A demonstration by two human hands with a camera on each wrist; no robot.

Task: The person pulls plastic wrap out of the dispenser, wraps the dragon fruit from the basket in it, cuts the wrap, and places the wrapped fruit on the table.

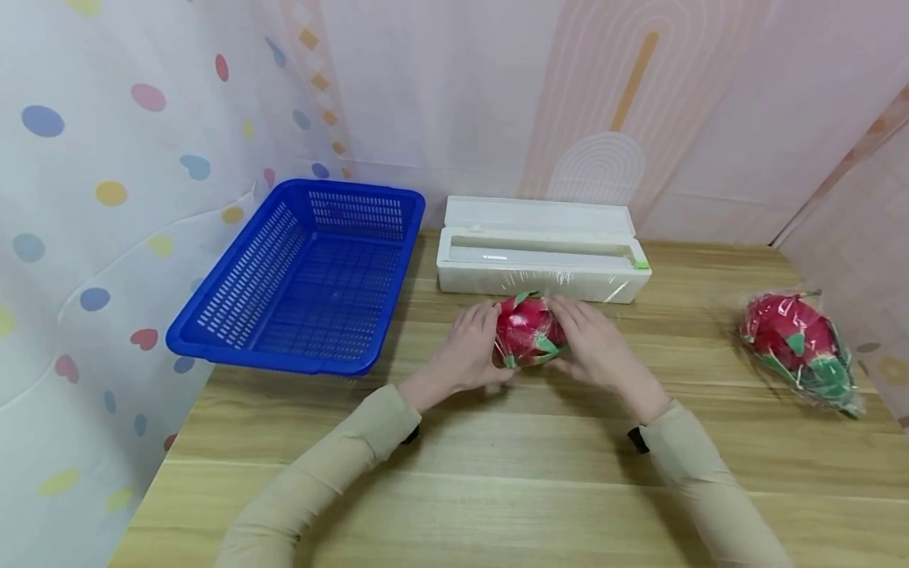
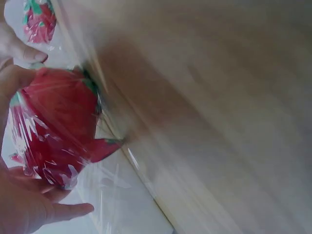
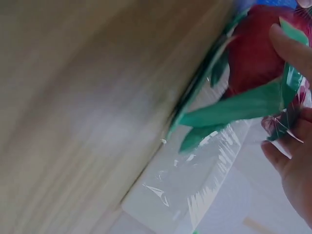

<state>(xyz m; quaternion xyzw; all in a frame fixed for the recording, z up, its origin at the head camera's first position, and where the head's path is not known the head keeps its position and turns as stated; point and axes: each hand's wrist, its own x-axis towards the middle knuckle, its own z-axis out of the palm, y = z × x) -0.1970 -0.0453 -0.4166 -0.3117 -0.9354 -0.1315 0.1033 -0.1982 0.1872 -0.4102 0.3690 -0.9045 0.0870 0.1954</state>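
A red dragon fruit (image 1: 527, 335) with green scales is held between both hands, just in front of the white cling film box (image 1: 540, 278). My left hand (image 1: 463, 353) grips its left side, with film over the red skin in the left wrist view. On the opposite side my right hand (image 1: 600, 349) holds it by fingers and thumb. Clear cling film (image 3: 214, 183) stretches between the fruit and the box, wrinkled and shiny. Green leaf tips (image 3: 234, 109) stick out in the right wrist view.
A blue plastic basket (image 1: 266, 359) stands at the left with nothing in it. At the far right lies another dragon fruit (image 1: 795, 335), wrapped in film. The box's lid (image 1: 540, 214) is raised at the back, near the curtain (image 1: 440, 95).
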